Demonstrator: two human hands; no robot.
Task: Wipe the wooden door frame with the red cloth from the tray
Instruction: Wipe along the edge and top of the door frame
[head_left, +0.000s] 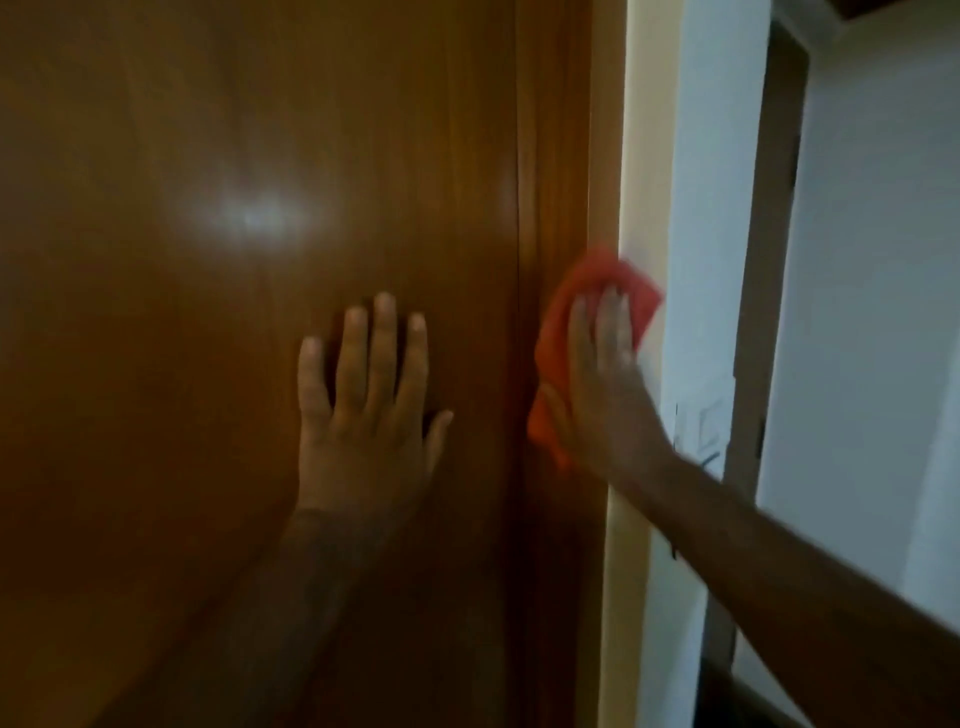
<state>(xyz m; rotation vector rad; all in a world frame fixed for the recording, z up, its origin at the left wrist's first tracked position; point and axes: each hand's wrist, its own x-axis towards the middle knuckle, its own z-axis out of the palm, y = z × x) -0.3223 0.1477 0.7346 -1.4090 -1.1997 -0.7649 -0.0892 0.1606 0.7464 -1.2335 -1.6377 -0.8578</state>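
Note:
A brown wooden door (208, 364) fills the left of the view, with the wooden door frame (556, 156) running upright along its right edge. My left hand (366, 410) lies flat on the door, fingers spread, holding nothing. My right hand (597, 384) presses the red cloth (558, 317) flat against the frame, and the cloth sticks out above and to the left of my fingers. The hand and cloth are blurred. No tray is in view.
Right of the frame runs a pale cream wall edge (631, 571), then a white wall (701, 260) with dark marks. Further right a grey upright strip (763, 260) borders a bright white surface (878, 312).

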